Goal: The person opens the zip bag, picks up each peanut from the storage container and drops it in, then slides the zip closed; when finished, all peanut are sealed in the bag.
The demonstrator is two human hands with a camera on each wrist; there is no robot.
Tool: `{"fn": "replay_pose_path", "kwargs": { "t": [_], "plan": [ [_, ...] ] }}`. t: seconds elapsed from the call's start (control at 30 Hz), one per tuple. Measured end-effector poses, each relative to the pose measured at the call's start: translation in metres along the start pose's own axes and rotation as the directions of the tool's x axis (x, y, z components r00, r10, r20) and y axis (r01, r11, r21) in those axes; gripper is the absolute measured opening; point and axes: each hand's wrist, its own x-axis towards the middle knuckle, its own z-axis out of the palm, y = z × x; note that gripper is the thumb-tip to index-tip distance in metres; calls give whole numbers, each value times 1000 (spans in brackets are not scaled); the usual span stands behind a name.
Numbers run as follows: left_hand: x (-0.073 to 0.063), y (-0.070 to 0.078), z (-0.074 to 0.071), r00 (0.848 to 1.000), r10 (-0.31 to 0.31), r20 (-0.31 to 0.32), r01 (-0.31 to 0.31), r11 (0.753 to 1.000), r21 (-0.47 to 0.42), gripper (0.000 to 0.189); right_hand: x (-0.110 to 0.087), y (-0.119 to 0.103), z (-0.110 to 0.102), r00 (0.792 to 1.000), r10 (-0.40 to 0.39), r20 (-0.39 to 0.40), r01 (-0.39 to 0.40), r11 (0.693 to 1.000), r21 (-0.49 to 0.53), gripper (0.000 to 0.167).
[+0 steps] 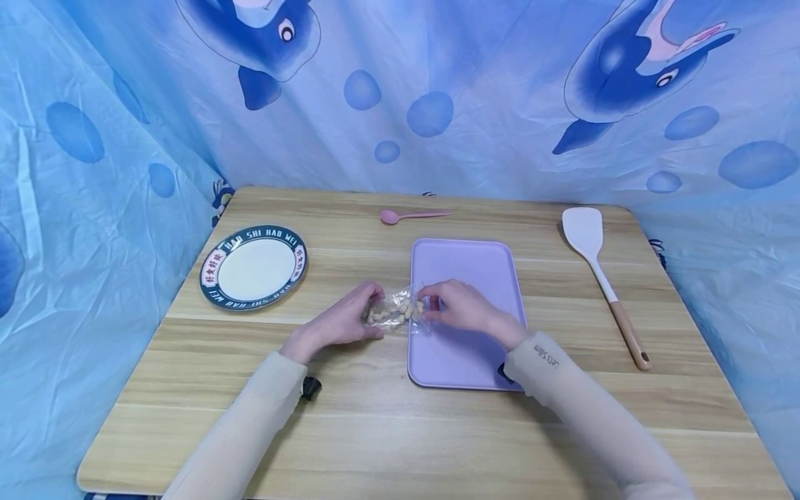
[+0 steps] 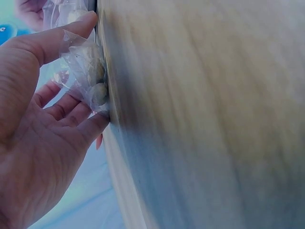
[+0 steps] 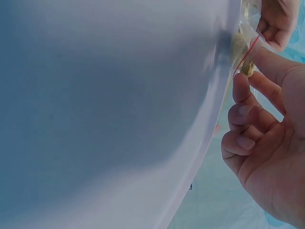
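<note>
A clear plastic zip bag of peanuts [image 1: 397, 312] lies across the left rim of a lilac tray [image 1: 462, 361], partly on the wooden table. My left hand [image 1: 344, 316] holds the bag's left end; in the left wrist view its thumb and fingers curve around the bag [image 2: 88, 67] from two sides. At the other end, my right hand [image 1: 462, 305] is over the tray. The right wrist view has its thumb and index finger pinching the bag [image 3: 245, 36] by its red seal line [image 3: 247, 56]. The fingers partly hide both ends.
A white plate with a dark green lettered rim [image 1: 294, 278] sits at the left of the table [image 1: 350, 437]. Behind the tray lies a pink spoon [image 1: 412, 216]. To the right is a white spatula [image 1: 584, 232] with a wooden handle. Blue dolphin-print curtains [image 1: 387, 62] surround the table.
</note>
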Motion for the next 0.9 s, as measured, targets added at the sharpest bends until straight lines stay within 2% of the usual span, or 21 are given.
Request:
{"fn": "replay_pose_path", "kwargs": {
  "t": [0.3,0.6,0.9],
  "plan": [
    [0,0,0,1000,9,0,-9,1000,-3,65,-3,1,0,1000,9,-6,-9,1000,-3,42],
    [0,0,0,1000,19,-3,-19,1000,-7,67,-4,3,2,999,0,-52,-1,999,-36,43],
    [0,0,1,1000,26,-9,-26,1000,1,69,-6,5,5,998,18,-64,-21,999,-39,41]
  ]
}}
